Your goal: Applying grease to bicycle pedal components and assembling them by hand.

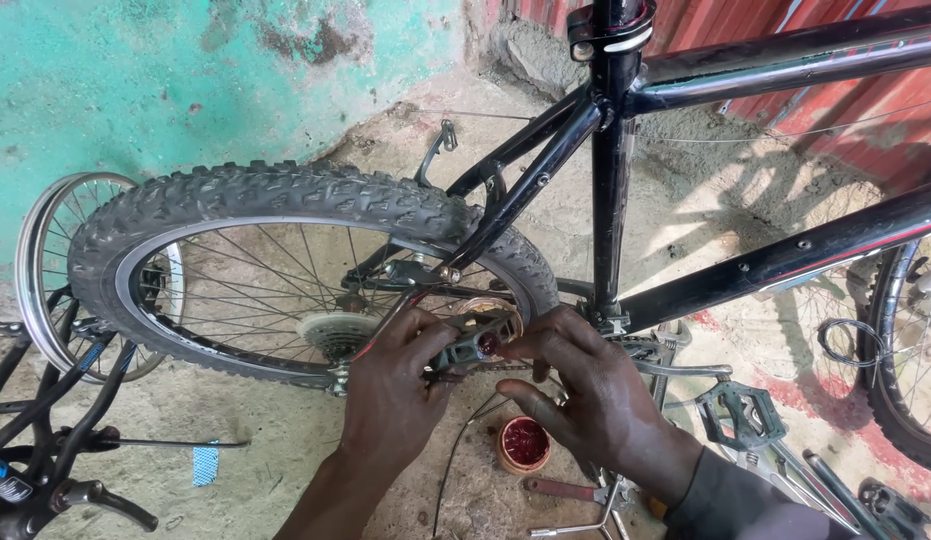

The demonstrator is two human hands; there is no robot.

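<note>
Head view: both hands meet on a pedal (473, 345) at frame centre, just below the chainstay. Left hand (396, 385) clamps the pedal's left end, fingers wrapped over it. Right hand (586, 385) pinches the right end, thumb pointing down toward 6 o'clock. Hands close together, not quite touching, pedal between them. Red reflector on the pedal faces the camera.

Rear wheel (296, 275) sits at 9 o'clock from the pedal, knobby tyre, cassette (334, 335) just left of the left hand. Black frame (611, 190) runs up to 12 o'clock. Small tub (524, 443) with red contents on the ground at 6 o'clock, directly under the right thumb. Second pedal (741, 412) on its crank at 4 o'clock. Spare rim (46, 270) far out at 9 o'clock against the green wall. Tools (586, 500) lie on the ground near the right wrist.
</note>
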